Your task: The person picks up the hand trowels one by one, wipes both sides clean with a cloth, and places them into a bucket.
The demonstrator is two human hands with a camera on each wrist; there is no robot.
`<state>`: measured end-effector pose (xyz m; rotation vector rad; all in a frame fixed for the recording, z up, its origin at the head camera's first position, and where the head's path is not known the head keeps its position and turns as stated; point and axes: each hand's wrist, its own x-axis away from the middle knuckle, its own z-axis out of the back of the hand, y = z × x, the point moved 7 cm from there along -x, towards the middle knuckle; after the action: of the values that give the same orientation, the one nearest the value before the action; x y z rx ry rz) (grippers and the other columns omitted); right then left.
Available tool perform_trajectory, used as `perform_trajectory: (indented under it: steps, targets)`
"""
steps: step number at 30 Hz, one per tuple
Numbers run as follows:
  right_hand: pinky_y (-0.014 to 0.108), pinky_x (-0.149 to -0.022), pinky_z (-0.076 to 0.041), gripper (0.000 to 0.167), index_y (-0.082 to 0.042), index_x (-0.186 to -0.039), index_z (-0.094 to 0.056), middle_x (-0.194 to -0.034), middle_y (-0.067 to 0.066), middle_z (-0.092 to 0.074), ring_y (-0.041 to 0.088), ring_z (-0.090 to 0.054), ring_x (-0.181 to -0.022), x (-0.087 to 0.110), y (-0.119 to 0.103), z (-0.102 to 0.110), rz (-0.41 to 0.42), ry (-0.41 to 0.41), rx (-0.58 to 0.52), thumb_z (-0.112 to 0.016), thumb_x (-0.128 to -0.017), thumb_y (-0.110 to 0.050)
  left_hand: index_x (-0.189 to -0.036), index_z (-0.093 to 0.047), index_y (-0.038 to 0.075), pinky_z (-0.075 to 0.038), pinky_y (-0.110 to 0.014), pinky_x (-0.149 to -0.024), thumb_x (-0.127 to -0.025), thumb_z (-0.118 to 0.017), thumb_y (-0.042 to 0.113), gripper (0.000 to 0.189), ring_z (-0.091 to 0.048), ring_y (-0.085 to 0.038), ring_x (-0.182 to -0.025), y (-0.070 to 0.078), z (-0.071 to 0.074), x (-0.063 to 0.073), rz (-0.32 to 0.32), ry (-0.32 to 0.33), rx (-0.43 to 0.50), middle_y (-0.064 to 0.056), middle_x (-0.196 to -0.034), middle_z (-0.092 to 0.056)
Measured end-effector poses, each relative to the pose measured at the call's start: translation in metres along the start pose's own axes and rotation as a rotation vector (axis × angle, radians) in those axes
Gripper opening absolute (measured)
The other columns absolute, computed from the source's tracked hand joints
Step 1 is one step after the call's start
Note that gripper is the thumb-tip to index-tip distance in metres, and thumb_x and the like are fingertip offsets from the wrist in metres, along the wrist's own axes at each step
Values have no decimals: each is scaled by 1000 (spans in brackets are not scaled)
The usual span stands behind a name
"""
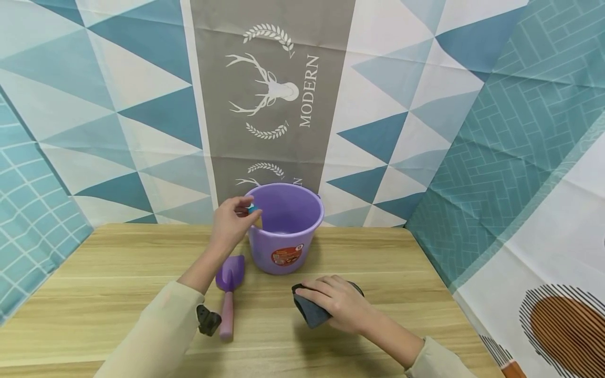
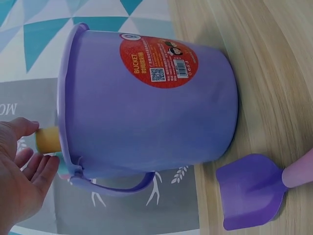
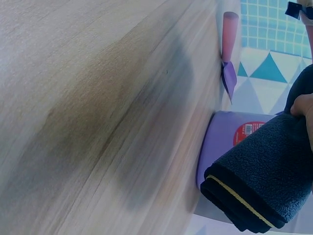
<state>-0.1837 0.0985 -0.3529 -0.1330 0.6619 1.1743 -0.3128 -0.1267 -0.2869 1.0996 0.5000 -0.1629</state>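
Observation:
At the left rim of a purple bucket [image 1: 262,252], my left hand [image 1: 230,223] holds a small yellow-and-blue item [image 2: 48,140] between thumb and fingers. The bucket's rim hides part of that item in the left wrist view, and its kind is unclear. Closer to me, my right hand [image 1: 344,305] grips a folded dark blue-grey towel [image 3: 264,166] from above, held over the table in front of the bucket. The towel's edge band has a thin yellow stripe. A red label [image 2: 159,61] marks the bucket's side.
A purple shovel [image 1: 230,275] with a pink handle lies on the wooden table [image 1: 416,310], left of the bucket and beside my left forearm. Behind the table hangs a patterned cloth [image 1: 269,131]; teal cloth [image 1: 477,173] covers the right side.

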Motion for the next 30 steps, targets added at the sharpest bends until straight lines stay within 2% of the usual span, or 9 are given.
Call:
perform_trajectory:
  steps: [8,15,17,23,30]
  targets:
    - [30,-80,-52,71,-16,-127,-55,-122,3,-61,16,-60,-98,0,0,1,-4,-3,4,-85,-62,-16,-112,-63,-3,-53,-40,-86,-81,-73,14,37,-63,-33,-92,1,10,5,-30,4,-11,-22,-108,-62]
    - [30,-80,-52,70,-16,-127,-56,-121,3,-61,16,-60,-98,0,0,2,0,-3,5,-85,-63,-18,-115,-61,-2,-53,-38,-87,-83,-71,24,42,-62,-29,-93,-8,19,13,19,-12,-17,-20,-108,-63]
    - [31,-80,-52,70,-16,-127,-56,-122,3,-61,16,-60,-99,1,0,2,-2,-4,3,-85,-63,-18,-116,-61,-2,-53,-34,-86,-83,-71,24,43,-62,-27,-94,-11,21,15,32,-15,-18,-19,-108,-64]
    - [30,-80,-52,69,-15,-126,-56,-121,4,-62,16,-61,-99,2,1,3,-8,-2,-3,-84,-63,-16,-117,-60,-1,-48,-10,-75,-84,-70,23,42,-62,-26,-94,-23,27,26,68,-15,-31,-19,-108,-65]
    - [30,-80,-52,70,-15,-127,-56,-122,3,-61,16,-60,-99,-1,1,5,-6,4,-9,-84,-63,-16,-119,-59,-1,-45,-7,-74,-85,-69,27,45,-62,-29,-96,-42,40,45,117,-10,-92,-21,-110,-64]
